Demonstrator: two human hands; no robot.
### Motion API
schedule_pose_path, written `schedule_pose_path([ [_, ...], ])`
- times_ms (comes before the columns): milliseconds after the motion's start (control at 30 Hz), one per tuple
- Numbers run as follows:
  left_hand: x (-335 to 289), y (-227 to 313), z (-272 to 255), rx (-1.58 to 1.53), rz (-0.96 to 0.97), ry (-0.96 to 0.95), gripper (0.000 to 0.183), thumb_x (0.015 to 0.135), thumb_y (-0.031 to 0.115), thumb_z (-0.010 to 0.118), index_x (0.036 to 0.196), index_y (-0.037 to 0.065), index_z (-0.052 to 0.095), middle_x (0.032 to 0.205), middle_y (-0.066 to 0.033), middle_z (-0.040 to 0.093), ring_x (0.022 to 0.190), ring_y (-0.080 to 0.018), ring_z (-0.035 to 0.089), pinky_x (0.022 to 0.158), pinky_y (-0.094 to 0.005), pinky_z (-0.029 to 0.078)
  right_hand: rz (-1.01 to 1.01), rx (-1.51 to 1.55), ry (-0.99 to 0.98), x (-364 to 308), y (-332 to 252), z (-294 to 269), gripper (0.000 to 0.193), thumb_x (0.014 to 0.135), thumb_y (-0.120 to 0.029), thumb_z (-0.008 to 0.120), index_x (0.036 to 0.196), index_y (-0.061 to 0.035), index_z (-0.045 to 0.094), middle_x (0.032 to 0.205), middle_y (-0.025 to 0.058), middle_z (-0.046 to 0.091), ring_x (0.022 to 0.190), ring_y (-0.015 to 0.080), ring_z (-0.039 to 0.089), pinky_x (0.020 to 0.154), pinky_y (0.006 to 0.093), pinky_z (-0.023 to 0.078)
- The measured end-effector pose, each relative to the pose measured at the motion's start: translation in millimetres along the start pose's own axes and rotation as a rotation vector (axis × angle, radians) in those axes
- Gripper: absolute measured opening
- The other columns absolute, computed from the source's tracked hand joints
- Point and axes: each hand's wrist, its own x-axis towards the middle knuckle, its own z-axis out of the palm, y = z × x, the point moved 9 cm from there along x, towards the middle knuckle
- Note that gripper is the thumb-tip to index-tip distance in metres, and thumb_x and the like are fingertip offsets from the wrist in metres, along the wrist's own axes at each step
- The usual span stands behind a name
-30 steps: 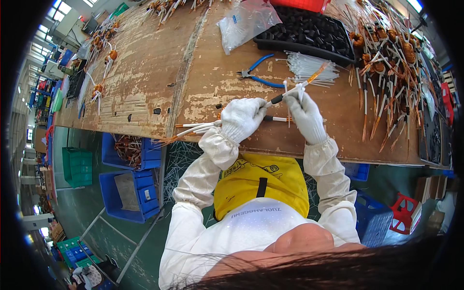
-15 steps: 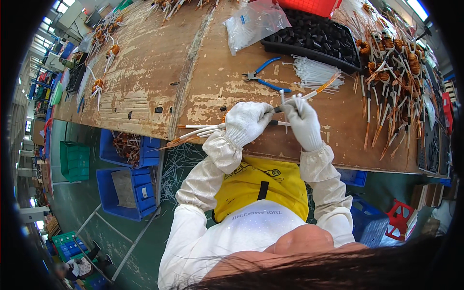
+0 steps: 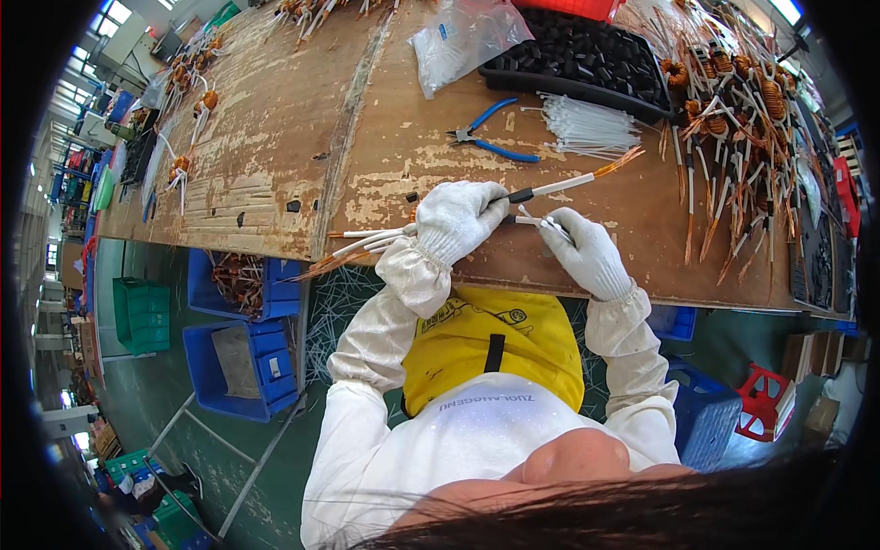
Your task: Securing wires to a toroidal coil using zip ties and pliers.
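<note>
My left hand [image 3: 454,220], in a white glove, is closed around a copper coil, mostly hidden by the hand. White-sleeved leads [image 3: 371,240] with bare copper ends stick out on its left. To the right, another white-sleeved lead [image 3: 564,184] with a black sleeve [image 3: 521,195] and copper strands slants up from the fingers. My right hand [image 3: 587,252], gloved too, pinches several white cable ties [image 3: 547,223] close to the left fingertips. Blue-handled cutters [image 3: 490,139] lie beyond the hands, beside a pile of white cable ties [image 3: 587,126].
A black tray [image 3: 577,64] of small black parts stands at the back, by a plastic bag [image 3: 466,46]. Wound copper coils [image 3: 724,101] with leads are heaped at the right. Blue bins [image 3: 234,367] stand below the table's left edge.
My right hand has drawn down and to the right, away from the lead. The tie that stood upright in it now lies slanted. My left hand keeps its hold.
</note>
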Motion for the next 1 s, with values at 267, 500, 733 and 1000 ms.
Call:
schedule_pose_path([
  [267, 2.4, -9.8, -2.3, -0.100, 0.028, 0.100, 0.021, 0.096, 0.016, 0.059, 0.112, 0.012, 0.072, 0.097, -0.0104, 0.074, 0.092, -0.0316, 0.070, 0.081, -0.0421, 0.056, -0.058, -0.270, 0.075, 20.3, 0.4, 25.7, 0.024, 0.096, -0.026, 0.064, 0.111, -0.0073, 0.065, 0.092, 0.0193, 0.073, 0.089, 0.0385, 0.070, 0.076, 0.0472, 0.054],
  [500, 0.3, -35.3, 14.4, -0.373, -0.061, 0.035, 0.017, 0.097, 0.013, 0.061, 0.110, 0.009, 0.071, 0.098, -0.0097, 0.074, 0.090, -0.0227, 0.070, 0.083, -0.0351, 0.055, -0.062, 0.081, 0.108, 7.7, -5.1, 26.9, 0.023, 0.098, -0.017, 0.063, 0.118, -0.0060, 0.065, 0.096, 0.0131, 0.074, 0.091, 0.0283, 0.073, 0.079, 0.0371, 0.055],
  [733, -7.1, -22.3, 5.0, -0.780, -0.042, -0.096, 0.020, 0.105, 0.009, 0.052, 0.115, 0.000, 0.067, 0.107, -0.0063, 0.071, 0.103, -0.0126, 0.064, 0.095, -0.0275, 0.051, -0.061, 0.596, -0.003, 6.8, 5.4, 49.2, 0.017, 0.099, -0.015, 0.063, 0.109, -0.0027, 0.068, 0.087, -0.0009, 0.067, 0.080, 0.0057, 0.057, 0.070, 0.0235, 0.048],
  [1000, -9.3, -16.2, 0.3, -0.870, -0.006, -0.145, 0.025, 0.106, 0.013, 0.049, 0.114, 0.000, 0.069, 0.107, -0.0074, 0.072, 0.103, -0.0139, 0.065, 0.097, -0.0292, 0.050, 0.096, 0.662, 0.165, 13.8, 26.0, 60.1, 0.014, 0.098, -0.020, 0.067, 0.097, -0.0053, 0.067, 0.077, -0.0061, 0.058, 0.068, 0.0022, 0.049, 0.060, 0.0210, 0.042],
])
